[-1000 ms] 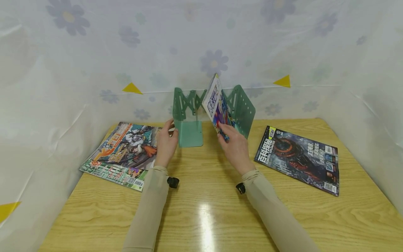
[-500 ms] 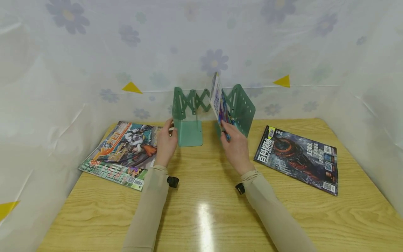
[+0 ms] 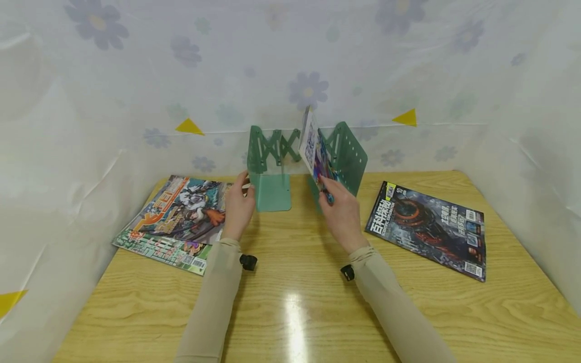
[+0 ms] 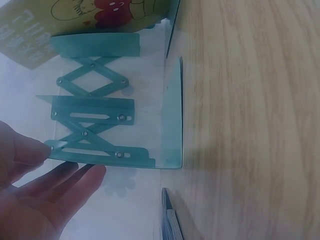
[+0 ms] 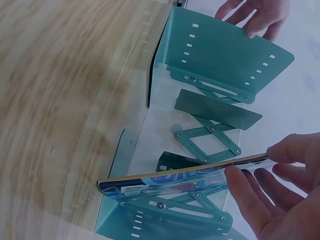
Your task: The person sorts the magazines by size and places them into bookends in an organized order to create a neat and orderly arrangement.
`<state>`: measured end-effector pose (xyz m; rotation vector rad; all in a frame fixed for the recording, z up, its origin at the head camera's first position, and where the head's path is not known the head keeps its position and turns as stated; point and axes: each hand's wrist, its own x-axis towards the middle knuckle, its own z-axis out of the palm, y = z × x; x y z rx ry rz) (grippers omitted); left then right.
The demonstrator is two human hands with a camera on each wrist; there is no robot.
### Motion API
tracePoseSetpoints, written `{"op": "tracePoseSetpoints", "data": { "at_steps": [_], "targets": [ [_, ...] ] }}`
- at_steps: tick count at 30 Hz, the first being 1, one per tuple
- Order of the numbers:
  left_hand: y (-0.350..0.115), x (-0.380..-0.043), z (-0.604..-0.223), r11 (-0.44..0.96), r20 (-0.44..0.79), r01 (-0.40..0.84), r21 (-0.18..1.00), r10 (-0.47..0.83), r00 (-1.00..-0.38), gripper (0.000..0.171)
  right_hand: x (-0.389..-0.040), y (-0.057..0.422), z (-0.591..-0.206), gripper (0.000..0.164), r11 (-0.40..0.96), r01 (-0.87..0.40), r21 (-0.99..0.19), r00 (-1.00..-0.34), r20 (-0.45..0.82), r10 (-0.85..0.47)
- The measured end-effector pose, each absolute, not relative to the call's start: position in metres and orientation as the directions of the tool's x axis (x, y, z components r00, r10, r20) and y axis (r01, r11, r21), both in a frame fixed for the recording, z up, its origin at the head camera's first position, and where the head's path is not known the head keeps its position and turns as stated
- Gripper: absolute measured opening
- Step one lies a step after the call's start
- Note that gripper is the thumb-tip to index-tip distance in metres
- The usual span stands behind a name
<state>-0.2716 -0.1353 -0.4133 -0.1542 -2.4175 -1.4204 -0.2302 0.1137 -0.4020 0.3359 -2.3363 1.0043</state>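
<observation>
Magazine (image 3: 316,155) tilts within the green rack's (image 3: 274,195) right section: the slotting-in step, it seems!
Right hand (image 3: 340,214) pinches it, thumb against fingers; left hand (image 3: 239,206) grips the left end plate (image 3: 256,151). Next move likely calls for easing it upright, then release.

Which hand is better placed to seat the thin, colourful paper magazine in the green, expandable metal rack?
Likely the right hand: it pinches the thin, colourful paper magazine, tilted between both ends of the green metal rack. The left hand holds the rack's left end plate, perhaps better for steadying.
</observation>
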Motion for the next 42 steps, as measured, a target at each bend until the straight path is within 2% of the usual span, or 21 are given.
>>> {"op": "tracePoseSetpoints", "data": {
  "at_steps": [15, 26, 31, 42],
  "targets": [
    [-0.133, -0.270, -0.413, 0.482, 0.322, 0.252, 0.839, -0.067, -0.944, 0.045, -0.222, 0.128, -0.390, 0.041, 0.711, -0.432, -0.554, -0.791, 0.612, -0.004],
    [-0.135, -0.271, -0.413, 0.487, 0.324, 0.249, 0.837, -0.074, -0.943, 0.045, -0.211, 0.161, -0.389, 0.051, 0.798, -0.425, -0.427, -0.778, 0.623, -0.082],
    [-0.135, -0.270, -0.412, 0.485, 0.321, 0.246, 0.839, -0.075, -0.944, 0.045, -0.207, 0.185, -0.391, 0.058, 0.844, -0.382, -0.377, -0.785, 0.614, -0.081],
    [-0.135, -0.272, -0.412, 0.486, 0.309, 0.231, 0.843, -0.086, -0.947, 0.046, -0.194, 0.229, -0.397, 0.062, 0.884, -0.289, -0.366, -0.843, 0.535, -0.054]
  ]
}}
